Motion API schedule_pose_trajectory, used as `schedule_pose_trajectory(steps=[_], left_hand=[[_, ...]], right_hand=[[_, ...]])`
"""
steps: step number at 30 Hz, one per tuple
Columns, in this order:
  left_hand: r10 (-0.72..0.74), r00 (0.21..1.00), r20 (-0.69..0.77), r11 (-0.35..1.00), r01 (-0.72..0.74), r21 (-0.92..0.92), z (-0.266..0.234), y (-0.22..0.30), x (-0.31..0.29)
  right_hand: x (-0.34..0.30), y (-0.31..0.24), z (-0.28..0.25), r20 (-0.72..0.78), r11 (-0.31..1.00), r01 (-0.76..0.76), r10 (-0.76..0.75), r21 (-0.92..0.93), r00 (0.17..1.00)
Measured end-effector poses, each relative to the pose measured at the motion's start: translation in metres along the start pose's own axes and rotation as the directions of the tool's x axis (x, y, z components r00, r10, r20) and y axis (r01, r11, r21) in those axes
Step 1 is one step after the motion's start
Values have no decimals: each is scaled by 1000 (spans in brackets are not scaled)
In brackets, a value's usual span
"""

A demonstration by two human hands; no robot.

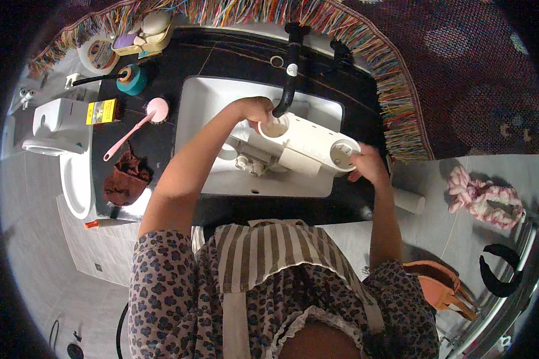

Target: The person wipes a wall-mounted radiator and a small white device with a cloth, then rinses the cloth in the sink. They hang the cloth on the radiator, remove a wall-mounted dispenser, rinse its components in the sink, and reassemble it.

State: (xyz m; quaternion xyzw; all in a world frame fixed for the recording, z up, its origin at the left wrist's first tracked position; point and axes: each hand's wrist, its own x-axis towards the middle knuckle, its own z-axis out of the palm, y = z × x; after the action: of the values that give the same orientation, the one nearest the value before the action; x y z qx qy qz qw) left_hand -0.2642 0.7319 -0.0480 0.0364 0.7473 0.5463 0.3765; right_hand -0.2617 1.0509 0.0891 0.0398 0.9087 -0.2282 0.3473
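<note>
A long white plastic holder (308, 139), shaped like a toothbrush rack with a round opening at each end, is held tilted over the white sink (212, 90). My left hand (256, 111) grips its left end, just beneath the spout of the black faucet (288, 90). At the other end, my right hand (368, 165) has its fingers closed on the rim of the right opening. The spout tip sits over the left opening; whether water runs I cannot tell. Below the holder, small white fittings (250, 165) show inside the basin, partly hidden by it.
Left on the black counter (188, 54) are a pink long-handled brush (157, 111), brown cloth (126, 182), yellow box (101, 112) and teal bottle (132, 81). A tray of soaps (142, 39) stands at the back. Fringed fabric (401, 90) borders the far and right sides.
</note>
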Motion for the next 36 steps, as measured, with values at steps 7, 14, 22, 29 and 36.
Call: schedule_pose_trajectory(steps=[7, 14, 22, 29, 36], left_hand=[[208, 821, -531, 790, 179, 587, 30, 24, -12], [321, 653, -686, 917, -32, 399, 12, -6, -26], [47, 724, -688, 991, -119, -57, 56, 20, -51], [-489, 852, -186, 87, -165, -983, 66, -25, 0], [-415, 827, -380, 532, -119, -838, 73, -44, 31]], right_hand=[[4, -13, 22, -23, 980, 175, -178, -100, 984], [29, 19, 45, -76, 872, 119, -94, 475, 993], [48, 44, 92, -344, 884, 436, -361, 172, 867], [16, 18, 113, -411, 739, 612, -669, -281, 619], [3, -3, 117, -96, 837, 322, -401, -442, 911]])
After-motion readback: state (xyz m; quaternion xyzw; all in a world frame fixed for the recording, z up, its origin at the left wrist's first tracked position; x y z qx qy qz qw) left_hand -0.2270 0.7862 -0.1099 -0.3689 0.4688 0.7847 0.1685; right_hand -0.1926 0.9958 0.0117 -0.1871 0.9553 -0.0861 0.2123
